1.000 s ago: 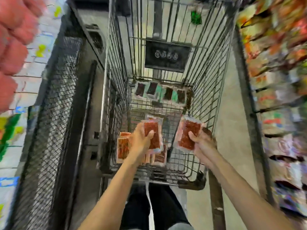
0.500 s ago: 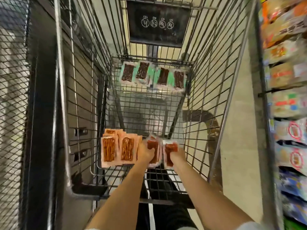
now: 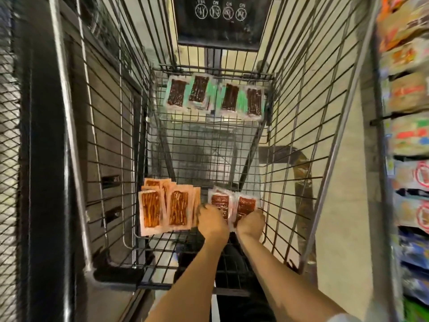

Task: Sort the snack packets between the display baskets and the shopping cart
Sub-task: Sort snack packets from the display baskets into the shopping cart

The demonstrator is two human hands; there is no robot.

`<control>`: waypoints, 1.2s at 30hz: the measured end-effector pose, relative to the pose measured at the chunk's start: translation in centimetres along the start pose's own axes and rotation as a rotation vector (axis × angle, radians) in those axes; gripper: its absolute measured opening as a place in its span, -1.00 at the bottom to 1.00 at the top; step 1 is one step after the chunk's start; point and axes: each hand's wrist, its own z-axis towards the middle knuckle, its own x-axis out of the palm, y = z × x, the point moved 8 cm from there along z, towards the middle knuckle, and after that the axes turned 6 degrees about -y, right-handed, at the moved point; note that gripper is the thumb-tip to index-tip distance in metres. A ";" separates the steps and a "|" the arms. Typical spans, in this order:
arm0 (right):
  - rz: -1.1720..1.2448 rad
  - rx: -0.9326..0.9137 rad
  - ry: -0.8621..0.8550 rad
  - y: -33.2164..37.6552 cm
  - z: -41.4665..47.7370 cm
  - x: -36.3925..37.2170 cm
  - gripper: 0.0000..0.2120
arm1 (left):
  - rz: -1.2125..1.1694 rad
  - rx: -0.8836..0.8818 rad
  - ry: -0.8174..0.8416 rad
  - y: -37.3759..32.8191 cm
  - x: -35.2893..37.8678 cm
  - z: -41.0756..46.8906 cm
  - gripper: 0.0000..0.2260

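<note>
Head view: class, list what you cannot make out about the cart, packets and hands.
Head view only:
- Fingers of the left hand and right hand: blurred, so the grip on the red packets is unclear.
- Lower halves of the red packets: hidden by the hands.
- The shelf goods: blurred, cut by the right edge.
- The cart sign: top cut off, icons too small.

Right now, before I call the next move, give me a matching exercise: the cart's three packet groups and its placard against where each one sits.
Things:
1. green-edged packets
2. orange packets
3. red packets
4. black placard

Places:
A. near right of the shopping cart floor, gripped by the left hand and right hand
B. in a row at the floor's far end
C. near left of the floor
D. high on the far wall

Pairs: 1-B, 2-C, 3-A, 4-D
</note>
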 end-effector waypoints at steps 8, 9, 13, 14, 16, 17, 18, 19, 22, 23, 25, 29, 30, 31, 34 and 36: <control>-0.035 -0.509 0.254 4.5 -5.6 -4.7 -0.80 | -0.201 0.334 0.011 -0.3 -7.1 -2.7 -0.78; -0.045 -0.617 0.301 5.2 -7.0 -5.8 -0.77 | -0.258 0.404 -0.016 0.2 -9.1 -3.9 -0.78; -0.154 -0.945 0.414 6.8 -12.5 -10.1 -0.70 | -0.414 0.527 -0.147 4.8 -17.4 -9.7 -0.73; -0.176 -1.012 0.432 7.2 -14.1 -11.1 -0.68 | -0.408 0.533 -0.196 6.4 -19.0 -11.3 -0.72; -0.208 -1.137 0.460 8.0 -17.9 -13.0 -0.61 | -0.448 0.509 -0.301 10.2 -21.9 -14.6 -0.73; -0.224 -1.190 0.465 8.3 -19.8 -13.8 -0.57 | -0.468 0.499 -0.364 12.1 -23.1 -16.4 -0.74; -0.240 -1.237 0.470 8.4 -21.8 -14.4 -0.55 | -0.503 0.479 -0.412 14.2 -24.1 -18.4 -0.73; -0.243 -1.284 0.481 8.5 -23.8 -14.9 -0.54 | -0.569 0.450 -0.432 16.2 -24.8 -20.3 -0.69; -0.205 -1.380 0.554 8.5 -30.1 -15.5 -0.65 | -0.652 0.417 -0.591 21.7 -26.8 -26.2 -0.67; -0.193 -1.414 0.585 8.5 -32.2 -15.3 -0.70 | -0.639 0.415 -0.662 23.3 -27.2 -28.2 -0.69; -0.170 -1.498 0.634 8.4 -36.6 -14.9 -0.69 | -0.638 0.393 -0.777 26.4 -27.7 -31.7 -0.72; -0.158 -1.686 0.733 7.9 -44.4 -13.3 -0.69 | -0.654 0.277 -0.946 31.9 -27.7 -37.8 -0.59; -0.159 -1.714 0.765 7.8 -46.0 -12.9 -0.69 | -0.655 0.247 -0.952 32.9 -27.5 -39.1 -0.52; -0.158 -1.742 0.796 7.7 -47.7 -12.5 -0.69 | -0.655 0.222 -0.965 33.9 -27.4 -40.4 -0.51; -0.138 -1.835 0.891 7.8 -52.4 -11.7 -0.66 | -0.728 0.140 -1.025 36.2 -27.1 -43.7 -0.59; -0.145 -1.904 0.970 8.1 -55.5 -11.2 -0.66 | -0.734 0.080 -1.105 37.3 -27.3 -45.6 -0.62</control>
